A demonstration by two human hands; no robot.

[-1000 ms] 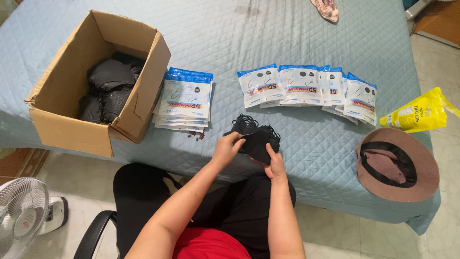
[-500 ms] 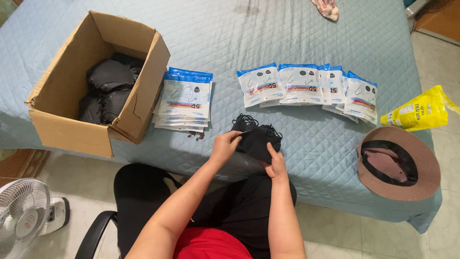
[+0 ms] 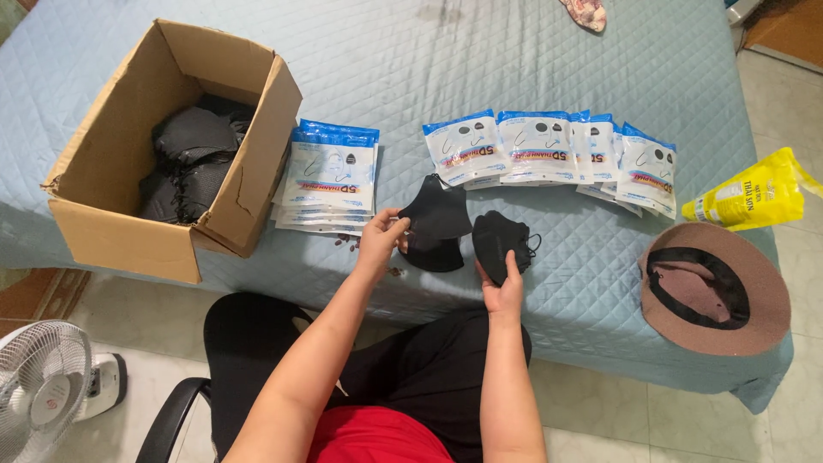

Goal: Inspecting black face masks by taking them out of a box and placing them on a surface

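My left hand (image 3: 380, 237) pinches a black folded face mask (image 3: 437, 213) lifted slightly off a small pile of black masks (image 3: 435, 255) on the quilted bed. My right hand (image 3: 504, 287) holds a second black mask (image 3: 501, 241) by its lower edge, just right of the pile. The two masks are now apart. A row of white and blue mask packets (image 3: 549, 153) lies beyond my hands, and a stack of the same packets (image 3: 330, 176) sits to the left.
An open cardboard box (image 3: 120, 214) with black masks inside stands at the left of the blue quilted bed (image 3: 549, 51). A brown brimmed hat (image 3: 716, 291) and a yellow bag (image 3: 750, 199) lie at the right. A white fan (image 3: 41, 386) stands on the floor.
Both hands were together on one bundle of black masks. Now the hands have moved apart, each holding a separate mask, the right one drawn to the right.
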